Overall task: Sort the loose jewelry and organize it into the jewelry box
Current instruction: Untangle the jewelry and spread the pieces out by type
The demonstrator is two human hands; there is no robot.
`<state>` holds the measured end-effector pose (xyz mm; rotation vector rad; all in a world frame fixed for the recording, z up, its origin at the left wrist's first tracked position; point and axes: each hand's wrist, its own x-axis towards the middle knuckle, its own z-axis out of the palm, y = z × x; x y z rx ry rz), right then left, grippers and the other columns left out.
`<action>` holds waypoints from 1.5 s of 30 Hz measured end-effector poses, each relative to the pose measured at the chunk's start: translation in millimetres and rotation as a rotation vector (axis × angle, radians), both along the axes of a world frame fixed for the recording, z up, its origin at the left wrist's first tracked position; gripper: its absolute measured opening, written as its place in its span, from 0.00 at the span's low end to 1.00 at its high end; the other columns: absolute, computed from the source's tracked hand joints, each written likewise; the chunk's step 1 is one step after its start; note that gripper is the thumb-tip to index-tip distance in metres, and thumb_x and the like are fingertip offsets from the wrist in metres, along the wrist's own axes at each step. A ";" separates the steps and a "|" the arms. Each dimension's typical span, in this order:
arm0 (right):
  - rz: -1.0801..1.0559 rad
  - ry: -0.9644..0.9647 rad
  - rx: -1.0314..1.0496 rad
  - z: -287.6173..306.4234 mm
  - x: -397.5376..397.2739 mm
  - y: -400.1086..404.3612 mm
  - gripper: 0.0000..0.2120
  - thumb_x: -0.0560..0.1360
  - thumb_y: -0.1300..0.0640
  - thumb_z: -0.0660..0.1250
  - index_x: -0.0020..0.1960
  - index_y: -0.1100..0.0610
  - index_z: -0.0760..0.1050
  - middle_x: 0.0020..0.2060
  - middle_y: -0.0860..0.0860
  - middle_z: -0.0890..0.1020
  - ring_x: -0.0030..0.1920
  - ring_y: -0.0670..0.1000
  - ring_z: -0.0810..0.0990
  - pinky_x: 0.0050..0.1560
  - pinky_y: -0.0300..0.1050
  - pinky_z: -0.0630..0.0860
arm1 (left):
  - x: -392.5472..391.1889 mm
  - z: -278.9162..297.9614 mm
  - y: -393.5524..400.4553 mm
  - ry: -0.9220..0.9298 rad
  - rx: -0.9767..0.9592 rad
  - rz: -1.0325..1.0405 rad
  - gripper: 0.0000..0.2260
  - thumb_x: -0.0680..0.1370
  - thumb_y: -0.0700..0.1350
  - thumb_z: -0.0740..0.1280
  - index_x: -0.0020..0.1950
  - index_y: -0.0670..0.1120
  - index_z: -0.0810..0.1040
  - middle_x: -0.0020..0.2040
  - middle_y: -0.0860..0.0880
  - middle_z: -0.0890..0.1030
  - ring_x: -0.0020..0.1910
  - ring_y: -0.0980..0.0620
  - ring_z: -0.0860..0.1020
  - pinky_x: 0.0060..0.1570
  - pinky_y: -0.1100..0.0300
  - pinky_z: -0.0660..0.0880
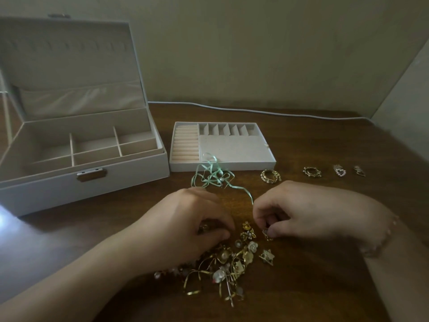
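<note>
Pinching a small gold piece (267,234) between thumb and fingertips, the right hand (294,212) sits curled just right of the loose jewelry pile (229,261). The left hand (185,219) is curled over the pile's upper left edge, fingers bent down onto something gold, though I can't tell if it's actually gripping it. The pile is near the front of the tabletop (313,287), with bare wood to its right and behind the hands. A mint ribbon (213,176) is tangled just past the hands, touching the front wall of the removable tray (222,165), whose ring rolls and small slots look empty. Right of that, four sorted pieces sit in a row, starting with a gold chain ring (270,175). The jewelry box (92,182) stands open at far left, its divided compartments empty. A white cable (255,111) runs along the back wall.
</note>
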<state>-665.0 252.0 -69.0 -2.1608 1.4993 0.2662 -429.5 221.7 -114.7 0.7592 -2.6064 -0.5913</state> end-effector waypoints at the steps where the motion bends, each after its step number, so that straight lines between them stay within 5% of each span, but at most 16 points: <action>1: 0.002 -0.006 -0.007 0.2 -0.4 -0.2 0.06 0.76 0.51 0.70 0.48 0.41 0.76 0.42 0.42 0.79 0.42 0.42 0.77 0.42 0.40 0.76 | -2.3 1.0 1.6 -0.004 -0.002 0.014 0.05 0.75 0.51 0.73 0.51 0.59 0.84 0.45 0.64 0.81 0.50 0.64 0.78 0.53 0.67 0.75; 14: 0.013 0.014 -0.053 -3.9 0.7 -2.1 0.05 0.74 0.51 0.71 0.44 0.42 0.76 0.44 0.40 0.76 0.44 0.41 0.74 0.47 0.43 0.76 | -25.2 8.4 10.5 -0.190 0.084 0.124 0.10 0.75 0.60 0.70 0.54 0.61 0.84 0.47 0.62 0.83 0.49 0.62 0.76 0.55 0.59 0.76; 19: -0.012 0.034 -0.071 -4.6 2.4 -2.4 0.06 0.75 0.50 0.71 0.42 0.42 0.75 0.43 0.41 0.77 0.43 0.41 0.75 0.48 0.46 0.77 | -25.7 7.1 10.2 -0.205 0.011 0.096 0.07 0.77 0.57 0.69 0.54 0.61 0.84 0.47 0.64 0.82 0.49 0.64 0.73 0.57 0.64 0.70; 23: -0.037 -0.004 -0.072 -4.9 1.9 -2.8 0.05 0.75 0.52 0.71 0.46 0.42 0.77 0.42 0.41 0.78 0.44 0.40 0.76 0.46 0.39 0.76 | -21.9 3.1 9.7 -0.196 -0.034 0.099 0.06 0.77 0.56 0.69 0.52 0.60 0.83 0.44 0.64 0.81 0.48 0.63 0.71 0.54 0.64 0.66; 31: -0.049 -0.066 -0.093 -4.9 -9.0 -6.4 0.06 0.77 0.53 0.68 0.44 0.41 0.75 0.45 0.39 0.76 0.48 0.40 0.74 0.53 0.46 0.75 | -14.2 3.3 3.1 -0.152 -0.049 0.086 0.01 0.74 0.50 0.71 0.43 0.57 0.80 0.43 0.62 0.78 0.49 0.64 0.72 0.50 0.70 0.71; 36: -0.091 -0.247 -0.205 -5.7 -1.3 -7.3 0.08 0.76 0.54 0.70 0.43 0.41 0.76 0.41 0.36 0.80 0.44 0.39 0.78 0.43 0.37 0.74 | -10.1 10.6 0.0 -0.035 0.131 0.133 0.08 0.76 0.46 0.73 0.44 0.60 0.79 0.40 0.61 0.81 0.45 0.65 0.79 0.43 0.74 0.74; 39: -0.178 -0.486 -0.197 -7.1 10.1 -6.3 0.07 0.74 0.58 0.73 0.46 0.46 0.80 0.38 0.45 0.83 0.36 0.45 0.82 0.39 0.40 0.79 | -9.1 13.2 -1.5 0.082 0.222 0.178 0.08 0.77 0.45 0.72 0.47 0.59 0.79 0.41 0.60 0.82 0.43 0.66 0.80 0.38 0.73 0.73; 45: -0.258 -0.667 -0.144 -15.4 19.3 -9.4 0.07 0.74 0.63 0.71 0.48 0.53 0.83 0.35 0.53 0.85 0.35 0.48 0.83 0.39 0.41 0.79 | -5.7 10.4 -13.0 0.275 0.481 0.256 0.09 0.76 0.42 0.73 0.49 0.55 0.77 0.41 0.57 0.86 0.41 0.60 0.84 0.45 0.63 0.77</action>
